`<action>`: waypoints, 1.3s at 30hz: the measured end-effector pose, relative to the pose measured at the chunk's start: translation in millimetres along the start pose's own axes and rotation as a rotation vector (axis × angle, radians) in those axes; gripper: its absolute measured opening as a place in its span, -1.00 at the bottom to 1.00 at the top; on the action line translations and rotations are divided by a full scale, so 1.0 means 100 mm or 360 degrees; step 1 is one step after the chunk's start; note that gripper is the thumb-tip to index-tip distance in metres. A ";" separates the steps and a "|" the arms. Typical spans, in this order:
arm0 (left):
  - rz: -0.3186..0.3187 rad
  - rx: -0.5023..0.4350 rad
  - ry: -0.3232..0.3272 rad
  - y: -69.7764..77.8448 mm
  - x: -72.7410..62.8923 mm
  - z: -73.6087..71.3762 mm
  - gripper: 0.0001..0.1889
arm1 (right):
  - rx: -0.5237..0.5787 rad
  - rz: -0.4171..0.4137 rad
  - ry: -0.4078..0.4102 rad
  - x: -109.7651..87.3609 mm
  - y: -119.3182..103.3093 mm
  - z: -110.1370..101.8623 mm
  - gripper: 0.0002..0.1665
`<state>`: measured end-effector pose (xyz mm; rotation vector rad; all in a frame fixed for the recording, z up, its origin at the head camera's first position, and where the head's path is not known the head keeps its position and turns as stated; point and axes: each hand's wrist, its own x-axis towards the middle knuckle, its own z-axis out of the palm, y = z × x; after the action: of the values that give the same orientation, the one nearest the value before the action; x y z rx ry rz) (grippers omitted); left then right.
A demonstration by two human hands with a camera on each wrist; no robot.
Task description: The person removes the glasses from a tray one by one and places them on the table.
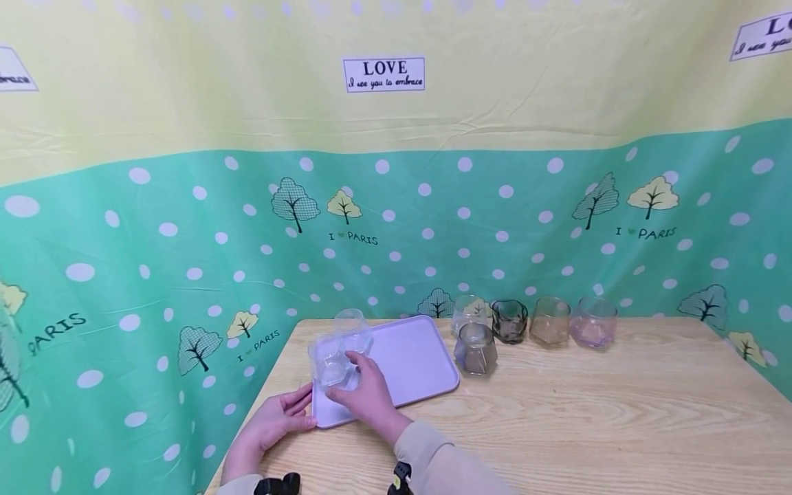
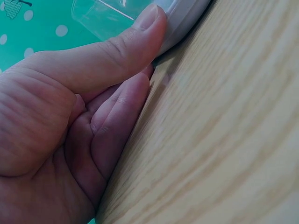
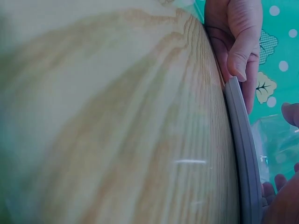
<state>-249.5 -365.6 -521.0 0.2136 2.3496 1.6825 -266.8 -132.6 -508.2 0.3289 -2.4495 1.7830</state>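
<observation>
A lilac rectangular tray (image 1: 408, 364) lies on the left part of the table. Two clear drinking glasses stand at its left end: a front glass (image 1: 324, 363) and a back glass (image 1: 353, 324). My right hand (image 1: 370, 399) holds the front glass, thumb on its near side and fingers on its right. At the tray's near left corner, my left hand (image 1: 275, 423) grips the edge. In the left wrist view its thumb (image 2: 147, 21) presses the tray rim (image 2: 184, 18), while the other fingers (image 2: 119, 112) lie low beside the tabletop.
Right of the tray stand a grey glass (image 1: 476, 352), a clear glass (image 1: 465, 309), a dark faceted glass (image 1: 510, 322), an amber glass (image 1: 550, 322) and a pinkish glass (image 1: 592, 323). The wooden table (image 1: 588, 419) meets a patterned curtain (image 1: 383, 275) behind.
</observation>
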 end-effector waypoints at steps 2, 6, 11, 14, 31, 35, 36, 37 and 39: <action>-0.0006 0.0016 0.0002 0.01 0.00 0.00 -0.13 | -0.0009 0.0013 0.0002 0.00 0.01 0.01 -0.03; -0.0016 0.0016 0.0003 0.02 0.00 0.00 -0.12 | -0.0016 0.0023 0.0033 0.02 0.01 0.03 -0.03; 0.0005 -0.0001 -0.0014 0.02 0.00 0.01 -0.12 | -0.0035 0.0011 0.0086 0.03 -0.01 0.05 -0.05; 0.0008 -0.0019 -0.0018 0.02 0.00 0.02 -0.12 | -0.0028 -0.0006 0.0114 0.06 -0.01 0.07 -0.05; -0.0065 0.0071 0.0027 0.01 -0.01 -0.01 -0.11 | -0.0182 0.0018 0.0253 0.19 -0.06 0.21 -0.05; -0.0046 0.0050 0.0015 0.00 0.00 -0.01 -0.11 | -0.0241 0.0060 0.0261 0.21 -0.05 0.22 -0.04; -0.0044 0.0043 0.0013 0.00 0.00 -0.01 -0.11 | -0.0252 0.0068 0.0263 0.22 -0.04 0.22 -0.04; -0.0044 0.0042 0.0012 -0.01 0.01 0.00 -0.11 | -0.0256 0.0081 0.0263 0.22 -0.04 0.22 -0.03; -0.0050 0.0047 0.0009 0.00 0.01 0.00 -0.11 | -0.0264 0.0119 0.0258 0.22 -0.03 0.22 -0.01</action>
<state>-250.5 -365.1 -521.6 0.1767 2.3701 1.6373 -286.9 -157.1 -508.0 0.0768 -2.5013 1.5503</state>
